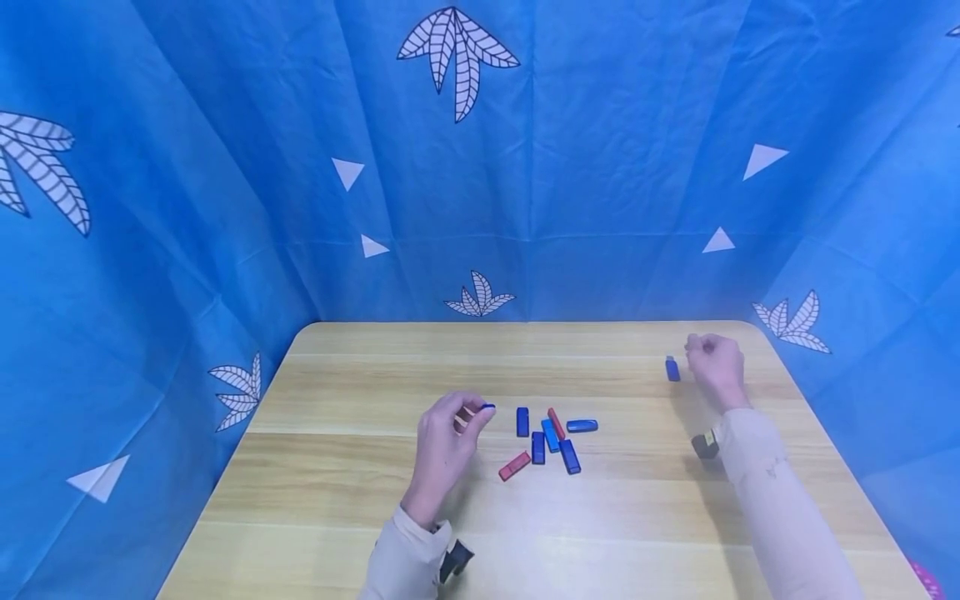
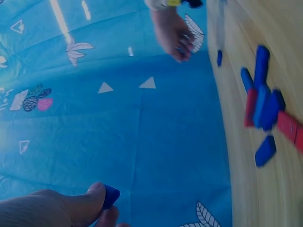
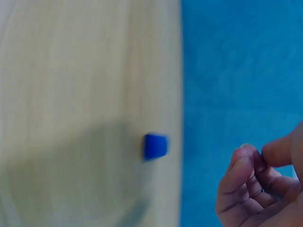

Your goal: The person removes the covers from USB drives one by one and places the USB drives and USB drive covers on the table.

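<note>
My left hand (image 1: pixel 446 446) pinches a small blue USB stick (image 2: pixel 111 196) between thumb and fingers, raised above the table; much of the stick is hidden by the fingers. To its right lies a loose cluster of USB sticks, among them a dark blue one (image 1: pixel 522 422), a light blue one (image 1: pixel 551 436) and a red one (image 1: pixel 514 467). My right hand (image 1: pixel 717 367) is over the far right of the table, its fingers loosely bent with nothing visible between them. Just left of that hand, another blue USB stick (image 1: pixel 672 369) lies alone, its pale plug end pointing away.
Both hands are over a light wooden table (image 1: pixel 322 467) with rounded far corners. A blue curtain (image 1: pixel 600 167) with white leaves and triangles hangs behind the table and along its sides. Dark wrist devices, one (image 1: pixel 455 562) at the left cuff, sit near both sleeves.
</note>
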A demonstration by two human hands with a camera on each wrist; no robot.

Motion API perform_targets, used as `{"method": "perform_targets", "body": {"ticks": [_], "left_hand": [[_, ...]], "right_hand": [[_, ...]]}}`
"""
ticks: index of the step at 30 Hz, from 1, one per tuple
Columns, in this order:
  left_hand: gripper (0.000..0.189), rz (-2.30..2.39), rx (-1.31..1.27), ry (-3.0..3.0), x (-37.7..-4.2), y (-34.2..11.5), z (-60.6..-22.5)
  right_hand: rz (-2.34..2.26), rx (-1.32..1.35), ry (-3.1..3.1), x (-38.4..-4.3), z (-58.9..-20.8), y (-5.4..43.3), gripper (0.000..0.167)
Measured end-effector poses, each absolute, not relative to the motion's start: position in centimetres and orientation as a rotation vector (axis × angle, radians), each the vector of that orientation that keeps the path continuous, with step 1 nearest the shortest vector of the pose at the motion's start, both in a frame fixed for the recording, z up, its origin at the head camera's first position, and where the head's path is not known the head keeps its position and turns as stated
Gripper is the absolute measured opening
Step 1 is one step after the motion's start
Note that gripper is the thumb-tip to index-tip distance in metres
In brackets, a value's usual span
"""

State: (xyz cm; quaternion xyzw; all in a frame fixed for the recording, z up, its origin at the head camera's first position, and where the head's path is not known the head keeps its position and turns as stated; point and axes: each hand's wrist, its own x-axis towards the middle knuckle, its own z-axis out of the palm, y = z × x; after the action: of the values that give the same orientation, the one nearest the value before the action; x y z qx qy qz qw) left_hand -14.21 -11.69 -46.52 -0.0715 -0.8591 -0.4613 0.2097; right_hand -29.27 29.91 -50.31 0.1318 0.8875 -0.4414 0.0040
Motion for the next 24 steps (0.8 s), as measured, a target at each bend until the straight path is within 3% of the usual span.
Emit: {"method": "perform_targets", "body": {"ticks": [13, 24], "left_hand": [[0.013, -1.091, -0.123, -2.544, -21.6, -15.3, -46.3], [0.014, -1.090, 0.107, -2.744, -27.2, -18.7, -47.5]], "right_hand": [[-1.570, 0.184, 2.996, -24.8, -44.6, 25.0, 0.046], [-1.576, -0.059, 3.020, -21.0, -42.4, 22.2, 0.047]]}}
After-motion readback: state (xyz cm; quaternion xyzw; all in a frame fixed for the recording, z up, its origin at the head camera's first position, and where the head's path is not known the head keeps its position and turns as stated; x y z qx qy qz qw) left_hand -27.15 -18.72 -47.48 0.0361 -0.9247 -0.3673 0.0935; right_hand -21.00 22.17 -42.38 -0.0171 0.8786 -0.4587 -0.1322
